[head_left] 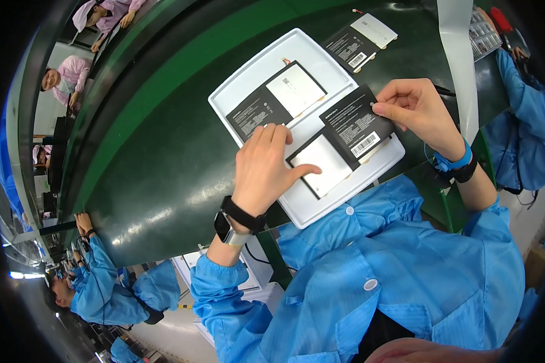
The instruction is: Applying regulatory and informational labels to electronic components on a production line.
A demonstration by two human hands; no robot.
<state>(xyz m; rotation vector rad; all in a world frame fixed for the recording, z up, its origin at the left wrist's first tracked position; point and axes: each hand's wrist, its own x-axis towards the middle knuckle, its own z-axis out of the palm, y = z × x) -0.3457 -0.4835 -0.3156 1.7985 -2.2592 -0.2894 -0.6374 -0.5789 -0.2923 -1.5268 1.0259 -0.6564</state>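
A white tray (pixel 226 91) lies tilted on the green bench, split by a ridge into two parts. A flat battery pack (pixel 295 89), half silver and half black with a short connector lead, lies in its far part. Over the near part is a second battery pack (pixel 327 162); its black label side (pixel 351 124) sits at the upper right. My right hand (pixel 415 112) pinches that black label side at its right edge. My left hand (pixel 263 158) is spread over the tray's left edge, fingers by the far pack, thumb over the near pack's silver part.
Another battery pack (pixel 362 39) lies on the bench beyond the tray. A pale strip (pixel 457 66) hangs down at the right. Co-workers in blue sit at left (pixel 103 290) and right; people in pink are across the line. White stacked trays (pixel 263 296) stand below the bench.
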